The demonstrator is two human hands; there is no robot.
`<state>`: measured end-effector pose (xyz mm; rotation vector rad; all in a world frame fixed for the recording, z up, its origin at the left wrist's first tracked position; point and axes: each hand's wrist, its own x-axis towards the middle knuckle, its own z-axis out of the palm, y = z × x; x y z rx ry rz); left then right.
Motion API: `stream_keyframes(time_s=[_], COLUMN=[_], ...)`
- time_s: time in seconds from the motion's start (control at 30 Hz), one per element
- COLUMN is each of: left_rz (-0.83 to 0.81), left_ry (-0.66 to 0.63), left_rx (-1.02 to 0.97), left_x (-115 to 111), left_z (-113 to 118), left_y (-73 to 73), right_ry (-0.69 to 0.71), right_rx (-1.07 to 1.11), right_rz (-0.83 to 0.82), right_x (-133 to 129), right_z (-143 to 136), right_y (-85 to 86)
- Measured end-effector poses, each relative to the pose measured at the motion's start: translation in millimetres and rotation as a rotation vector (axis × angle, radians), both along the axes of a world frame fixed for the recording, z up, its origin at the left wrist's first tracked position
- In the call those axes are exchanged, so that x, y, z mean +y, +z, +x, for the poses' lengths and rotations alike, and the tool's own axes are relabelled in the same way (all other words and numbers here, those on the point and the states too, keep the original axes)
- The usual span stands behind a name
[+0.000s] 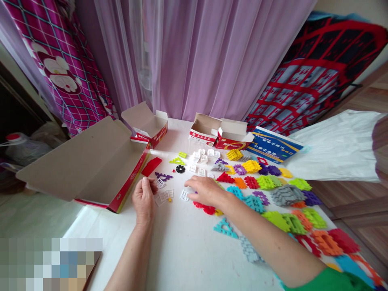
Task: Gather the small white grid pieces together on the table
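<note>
The left hand (144,199) is resting on the white tabletop (182,250) with its fingers curled loosely, its fingertips lying just beside a flat white lattice piece (164,197); whether it is actually pinching anything cannot be told, since the thumb side is turned away. The right hand (206,189) is lying palm down with the fingers stretched flat, its fingertips touching or just short of a small white lattice tile (184,195), and it is gripping nothing that shows. So the white pieces are sitting in the gap between the two hands, the larger one beside the left fingertips, the smaller one under the right ones. Under the heel of the right hand a red toothed piece (205,208) is peeking out, and beyond the fingers a black round disc (180,169) and a purple lattice strip (163,176) are lying apart from both hands. These pieces look like thin moulded plastic: light, stiff, smooth enough to slide on the table, with fine bars that could probably snap if bent, so taking one by its outer edges between thumb and forefinger seems the safer hold. To the outside of the left hand an opened cardboard box (91,161) is lying with its flap spread, and beyond the right wrist heaps of coloured lattice pieces (285,194) are covering the table.
</note>
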<state>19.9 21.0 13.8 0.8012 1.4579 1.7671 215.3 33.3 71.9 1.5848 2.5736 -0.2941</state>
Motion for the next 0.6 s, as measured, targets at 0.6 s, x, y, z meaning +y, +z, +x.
stream_keyframes(time_s=[0.6], left_rz=[0.01], left_ry=[-0.019], left_rx=[0.004], left_x=[0.8], left_z=[-1.1], left_y=[-4.5], right_ry=[-0.033], right_rx=[-0.08], right_rz=[0.033], right_x=[5.0], right_z=[-6.4], right_y=[0.2])
